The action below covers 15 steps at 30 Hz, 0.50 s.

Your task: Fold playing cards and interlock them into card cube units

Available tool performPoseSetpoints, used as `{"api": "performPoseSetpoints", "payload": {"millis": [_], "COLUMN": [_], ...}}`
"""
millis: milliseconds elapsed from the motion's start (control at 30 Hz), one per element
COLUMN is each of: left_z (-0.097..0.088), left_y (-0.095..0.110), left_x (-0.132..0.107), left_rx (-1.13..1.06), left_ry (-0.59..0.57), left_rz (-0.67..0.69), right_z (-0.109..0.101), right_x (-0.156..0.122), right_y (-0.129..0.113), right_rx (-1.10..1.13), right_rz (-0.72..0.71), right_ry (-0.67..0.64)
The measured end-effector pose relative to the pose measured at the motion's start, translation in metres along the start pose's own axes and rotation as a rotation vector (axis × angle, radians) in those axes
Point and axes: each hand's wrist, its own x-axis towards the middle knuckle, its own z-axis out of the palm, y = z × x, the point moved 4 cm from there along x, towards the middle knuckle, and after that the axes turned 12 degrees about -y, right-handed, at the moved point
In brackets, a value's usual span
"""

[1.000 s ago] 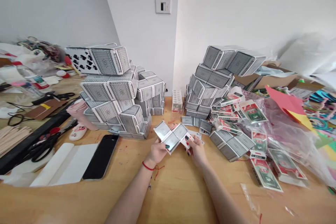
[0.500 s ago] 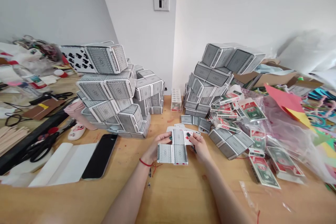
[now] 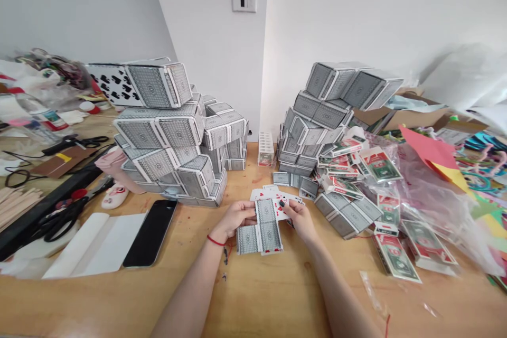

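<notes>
Between my two hands is a small piece of joined playing cards (image 3: pixel 270 229), grey patterned backs up, with a red-suited face showing at its right. My left hand (image 3: pixel 236 217) grips its left edge, the fingertips partly behind the cards. On the right, my right hand (image 3: pixel 298 216) pinches the face-up card (image 3: pixel 279 209), thumb on top and fingers underneath. Just beyond lie loose face-up cards (image 3: pixel 259 195), partly covered by the held piece. Behind them a short folded strip of cards (image 3: pixel 291 179) stands on the table.
Stacked card-box structures rise at left (image 3: pixel 174 132) and right (image 3: pixel 312 121). Card packs (image 3: pixel 397 257) and clear plastic (image 3: pixel 439 206) are heaped at right. A phone (image 3: pixel 150 233), white paper (image 3: pixel 95 245) and black scissors (image 3: pixel 65 222) lie at left on the wooden table (image 3: pixel 269 301).
The held card piece has tilted slightly, its lower edge now nearer to me. My right thumb has shifted a little left, and more of the loose face-up cards behind shows.
</notes>
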Motion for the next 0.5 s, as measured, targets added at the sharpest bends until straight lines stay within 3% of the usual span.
{"api": "performPoseSetpoints", "payload": {"millis": [500], "left_z": [0.0043], "left_y": [-0.0048], "left_x": [0.0037], "left_rx": [0.098], "left_ry": [0.018], "left_rz": [0.028], "right_z": [0.0044], "right_x": [0.0012], "right_y": [0.0077], "right_rx": [0.011], "right_rz": [0.041], "right_ry": [0.001]}}
